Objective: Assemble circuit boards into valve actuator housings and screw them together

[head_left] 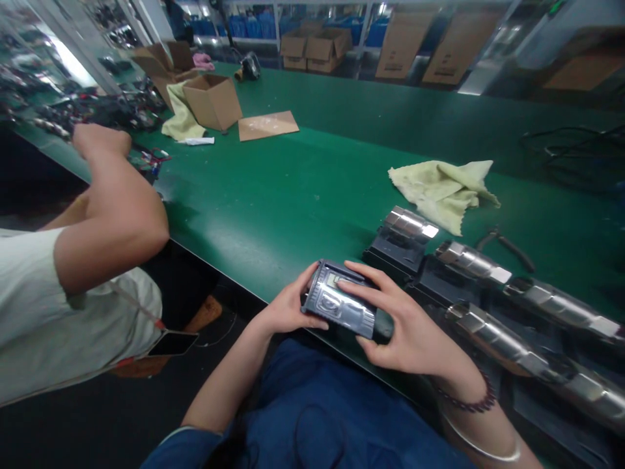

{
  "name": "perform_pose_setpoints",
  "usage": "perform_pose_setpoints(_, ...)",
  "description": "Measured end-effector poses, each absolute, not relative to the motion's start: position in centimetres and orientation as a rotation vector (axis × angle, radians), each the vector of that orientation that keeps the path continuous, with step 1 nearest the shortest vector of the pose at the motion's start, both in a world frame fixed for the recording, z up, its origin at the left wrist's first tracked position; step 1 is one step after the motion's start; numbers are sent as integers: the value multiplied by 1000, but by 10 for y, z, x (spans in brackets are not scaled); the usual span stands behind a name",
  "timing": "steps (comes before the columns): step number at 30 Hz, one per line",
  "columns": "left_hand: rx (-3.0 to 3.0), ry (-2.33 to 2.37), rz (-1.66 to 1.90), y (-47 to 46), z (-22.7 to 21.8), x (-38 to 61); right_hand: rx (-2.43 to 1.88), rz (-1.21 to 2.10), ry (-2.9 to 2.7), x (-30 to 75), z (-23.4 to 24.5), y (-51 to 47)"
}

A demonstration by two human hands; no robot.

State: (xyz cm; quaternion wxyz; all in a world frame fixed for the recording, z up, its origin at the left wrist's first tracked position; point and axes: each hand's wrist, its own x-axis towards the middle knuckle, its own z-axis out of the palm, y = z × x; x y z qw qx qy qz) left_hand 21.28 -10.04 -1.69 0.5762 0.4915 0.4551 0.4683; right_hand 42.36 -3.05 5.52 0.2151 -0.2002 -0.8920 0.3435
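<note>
Between my two hands is a dark grey boxy device (349, 311) with a small pale display and a clear glossy front, held tilted at the table's edge. My left hand (291, 305) grips its left end, thumb underneath and fingers along the side. On the right, my right hand (407, 326) closes around the other end, with the thumb at the lower edge and one finger lying across the front near the display. Close by to the right stand several similar dark units with shiny metal cylinders (407, 221).
A crumpled yellow cloth (442, 185) and dark-handled pliers (512, 251) lie beyond the units on the green table (273, 189). A co-worker's arm (114, 208) reaches over the table at left. Farther back are an open cardboard box (215, 104) and a flat cardboard piece (268, 126).
</note>
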Motion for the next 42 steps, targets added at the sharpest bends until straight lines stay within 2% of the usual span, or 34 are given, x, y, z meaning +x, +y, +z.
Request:
perform_pose_setpoints(5, 1284, 1337, 965, -116, 12, 210, -591, 872, -2508, 424, 56, -35)
perform_pose_setpoints(8, 1257, 1346, 943, -128, 29, 210, -579, 796, -2519, 424, 55, -44)
perform_pose_setpoints(13, 1097, 1373, 1019, -131, 31, 223, -520, 708, -2491, 427, 47, -64)
perform_pose_setpoints(16, 1109, 1422, 1018, -134, 29, 232, -617, 866, -2333, 430, 34, -77)
perform_pose_setpoints(20, 1222, 1546, 1006, -150, 26, 240, -950, 1266, -1891, 432, 10, -95)
perform_pose_setpoints(23, 1346, 1626, 989, -166, 19, 246, -960, 1440, -1938, 433, -2, -106)
perform_pose_setpoints(29, 1452, 1663, 865, -184, 10, 249, -894, 1416, -2122, 439, -6, -117)
perform_pose_setpoints(34, 1453, 1627, 828, -185, 15, 250, -933, 1448, -2036, 438, -6, -124)
perform_pose_setpoints(42, 1208, 1579, 886, -185, 10, 258, -980, 1425, -2064, 443, -2, -119)
